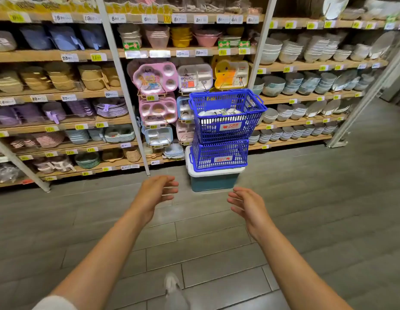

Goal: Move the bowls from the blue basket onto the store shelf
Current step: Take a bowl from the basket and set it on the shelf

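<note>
Nothing looks shelved yet: the left hand and right hand reach forward empty, fingers loosely spread, well short of the blue basket. It sits mouth-up on a second basket and a lidded bin, its long side seemingly along the aisle. The pale bowls lie inside, with the store shelf just behind.

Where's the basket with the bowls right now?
Head view, just right of centre: the blue basket sits atop a second basket and a lidded bin, before the shelves.
</note>
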The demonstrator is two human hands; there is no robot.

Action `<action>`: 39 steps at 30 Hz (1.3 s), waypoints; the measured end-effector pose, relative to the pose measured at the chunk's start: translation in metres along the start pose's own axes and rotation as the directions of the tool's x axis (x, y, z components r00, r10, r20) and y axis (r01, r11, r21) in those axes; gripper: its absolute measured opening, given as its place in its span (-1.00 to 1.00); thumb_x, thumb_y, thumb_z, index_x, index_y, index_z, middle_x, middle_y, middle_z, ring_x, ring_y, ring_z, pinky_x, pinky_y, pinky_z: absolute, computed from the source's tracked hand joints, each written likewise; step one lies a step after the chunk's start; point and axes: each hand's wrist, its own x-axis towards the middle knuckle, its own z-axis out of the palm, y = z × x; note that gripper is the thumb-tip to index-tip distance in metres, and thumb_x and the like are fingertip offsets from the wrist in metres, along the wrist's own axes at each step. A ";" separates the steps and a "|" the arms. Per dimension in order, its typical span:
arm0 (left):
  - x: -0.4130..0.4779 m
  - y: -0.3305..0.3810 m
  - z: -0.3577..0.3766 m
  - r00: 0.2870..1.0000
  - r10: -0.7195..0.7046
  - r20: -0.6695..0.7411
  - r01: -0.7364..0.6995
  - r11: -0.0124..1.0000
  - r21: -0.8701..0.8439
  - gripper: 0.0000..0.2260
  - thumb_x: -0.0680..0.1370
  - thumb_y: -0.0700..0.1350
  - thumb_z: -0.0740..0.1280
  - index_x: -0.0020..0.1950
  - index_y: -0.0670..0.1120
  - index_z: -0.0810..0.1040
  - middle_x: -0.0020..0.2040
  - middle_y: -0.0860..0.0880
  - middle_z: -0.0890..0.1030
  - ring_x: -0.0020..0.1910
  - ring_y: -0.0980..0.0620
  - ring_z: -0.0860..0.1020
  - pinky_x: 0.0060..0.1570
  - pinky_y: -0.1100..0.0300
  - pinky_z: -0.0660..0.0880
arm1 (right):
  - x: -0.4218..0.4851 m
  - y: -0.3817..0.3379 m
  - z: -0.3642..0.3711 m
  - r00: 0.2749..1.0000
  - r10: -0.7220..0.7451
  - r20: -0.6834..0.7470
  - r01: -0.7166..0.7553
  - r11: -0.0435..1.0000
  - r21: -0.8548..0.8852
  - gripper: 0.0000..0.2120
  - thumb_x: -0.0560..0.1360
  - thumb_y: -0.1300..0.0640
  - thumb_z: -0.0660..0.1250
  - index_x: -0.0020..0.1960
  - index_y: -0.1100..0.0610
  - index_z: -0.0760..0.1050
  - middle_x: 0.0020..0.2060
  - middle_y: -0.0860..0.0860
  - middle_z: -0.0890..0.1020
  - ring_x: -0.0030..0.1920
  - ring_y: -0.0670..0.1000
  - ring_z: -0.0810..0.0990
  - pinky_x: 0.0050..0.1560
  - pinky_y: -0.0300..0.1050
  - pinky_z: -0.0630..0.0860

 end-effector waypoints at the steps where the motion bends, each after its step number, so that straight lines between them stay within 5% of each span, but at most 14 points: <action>1: 0.016 0.006 0.003 1.000 -0.003 0.002 0.003 1.000 0.001 -0.80 0.63 -0.11 0.19 0.11 -0.14 0.57 0.02 -0.13 0.66 0.01 -0.09 0.64 0.02 0.06 0.57 | 0.014 -0.006 0.004 1.000 -0.008 -0.012 0.008 1.000 -0.008 -0.81 0.60 0.23 0.14 0.04 0.14 0.53 -0.06 0.08 0.65 -0.06 0.04 0.63 -0.02 -0.07 0.50; 7: 0.140 0.044 0.024 1.000 -0.012 0.013 0.013 0.999 -0.048 -0.85 0.60 -0.12 0.25 0.06 -0.11 0.59 -0.02 -0.10 0.68 -0.02 -0.05 0.65 -0.03 0.08 0.59 | 0.124 -0.052 0.034 0.997 0.008 -0.080 -0.008 1.000 0.000 -0.85 0.59 0.17 0.20 0.02 0.11 0.56 -0.05 0.06 0.67 0.00 0.03 0.63 0.06 -0.03 0.48; 18: 0.362 0.118 0.077 0.983 -0.013 0.183 -0.005 0.995 0.099 -0.88 0.60 -0.09 0.25 -0.01 -0.04 0.58 0.02 -0.02 0.63 -0.05 0.02 0.60 -0.02 0.10 0.54 | 0.317 -0.135 0.068 0.991 -0.009 -0.131 0.005 0.999 -0.035 -0.81 0.56 0.22 0.20 0.11 0.08 0.52 -0.06 0.04 0.63 -0.07 0.01 0.59 -0.13 -0.12 0.46; 22: 0.436 0.130 0.099 0.985 -0.060 0.160 0.039 0.991 0.129 -0.88 0.59 -0.09 0.25 0.02 -0.08 0.56 0.00 -0.06 0.61 -0.08 0.00 0.58 0.10 -0.02 0.53 | 0.398 -0.147 0.074 0.995 0.022 -0.101 -0.030 0.996 -0.080 -0.83 0.57 0.20 0.20 0.10 0.08 0.53 -0.06 0.04 0.62 -0.16 -0.03 0.59 -0.30 -0.21 0.47; 28: 0.552 0.154 0.142 0.996 -0.050 0.077 0.040 0.990 0.133 -0.85 0.62 -0.11 0.21 0.06 -0.11 0.55 -0.02 -0.07 0.59 -0.13 0.05 0.55 -0.22 0.22 0.45 | 0.539 -0.185 0.085 0.999 0.025 -0.029 -0.029 0.985 -0.169 -0.88 0.58 0.14 0.24 -0.05 0.06 0.55 -0.13 0.05 0.63 -0.16 0.02 0.55 -0.23 -0.12 0.43; 33: 0.622 0.174 0.171 0.996 -0.093 -0.016 0.095 0.982 0.161 -0.84 0.60 -0.20 0.21 -0.16 -0.07 0.50 -0.14 -0.12 0.50 -0.25 0.00 0.44 -0.19 0.15 0.44 | 0.629 -0.215 0.100 0.994 0.088 0.068 -0.069 0.967 -0.244 -0.83 0.56 0.15 0.24 -0.19 0.10 0.52 -0.27 0.07 0.56 -0.26 0.02 0.49 -0.27 -0.08 0.43; 39: 0.697 0.177 0.187 0.992 -0.122 -0.045 0.129 0.905 0.405 -0.82 0.58 -0.17 0.21 -0.23 -0.09 0.43 -0.21 -0.18 0.44 -0.16 -0.03 0.40 -0.14 0.09 0.39 | 0.719 -0.228 0.133 0.975 0.134 0.179 -0.025 0.860 -0.509 -0.74 0.56 0.26 0.24 0.20 0.29 0.54 0.04 0.21 0.63 -0.08 0.07 0.54 -0.14 -0.10 0.43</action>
